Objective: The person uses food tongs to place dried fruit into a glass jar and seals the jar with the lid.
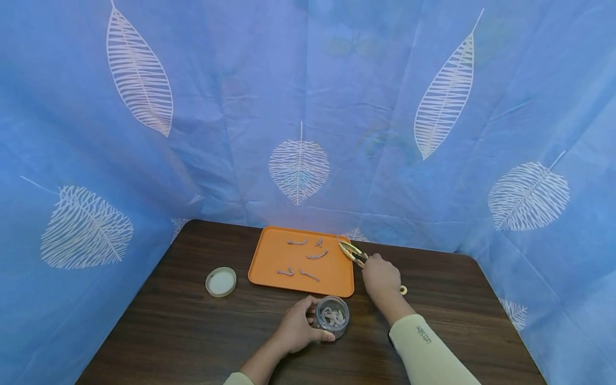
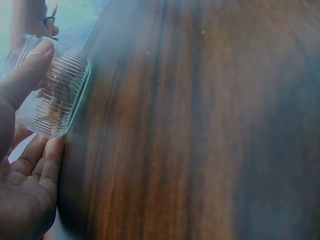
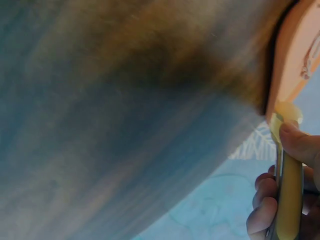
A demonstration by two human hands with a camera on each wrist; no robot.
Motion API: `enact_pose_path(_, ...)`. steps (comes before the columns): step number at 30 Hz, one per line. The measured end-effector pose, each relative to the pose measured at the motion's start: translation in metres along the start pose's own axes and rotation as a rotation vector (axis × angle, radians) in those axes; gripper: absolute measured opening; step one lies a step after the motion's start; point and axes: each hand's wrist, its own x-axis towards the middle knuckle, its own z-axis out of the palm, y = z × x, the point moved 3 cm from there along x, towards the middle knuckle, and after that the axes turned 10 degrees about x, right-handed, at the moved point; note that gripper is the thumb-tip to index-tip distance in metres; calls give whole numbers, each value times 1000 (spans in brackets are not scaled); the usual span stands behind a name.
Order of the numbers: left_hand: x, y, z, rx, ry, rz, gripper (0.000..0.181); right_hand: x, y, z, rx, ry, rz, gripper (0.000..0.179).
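My left hand [image 1: 297, 326] holds a clear ribbed jar [image 1: 345, 323], thumb on one side and fingers on the other. Several pale, short strips [image 1: 333, 317] lie inside it. In the left wrist view the jar [image 2: 64, 95] shows side-on against the thumb. My right hand [image 1: 382, 276] grips yellow-handled tongs [image 1: 356, 256], whose tips are over the right back corner of an orange tray [image 1: 269, 256]. A thin pale strip [image 1: 338, 238] shows by the tips; whether they pinch it, I cannot tell. Several purplish strips [image 1: 316, 255] lie apart on the tray.
A round lid [image 1: 221, 282] lies on the dark wooden table [image 1: 216, 331], left of the tray. Blue cloth [image 1: 366, 107] with white leaf prints hangs behind the table and at both sides.
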Motion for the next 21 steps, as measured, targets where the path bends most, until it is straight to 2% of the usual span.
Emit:
enact_pose_path(8, 1, -2, 1, 16, -3, -14, 68, -5, 10, 13, 50, 31, 23, 39)
enact_pose_path(14, 1, -3, 4, 17, -4, -6, 68, -11, 17, 19, 109, 88, 33, 44)
enact_pose_path(21, 1, -1, 2, -3, 8, -6, 68, -9, 21, 26, 149, 118, 35, 48)
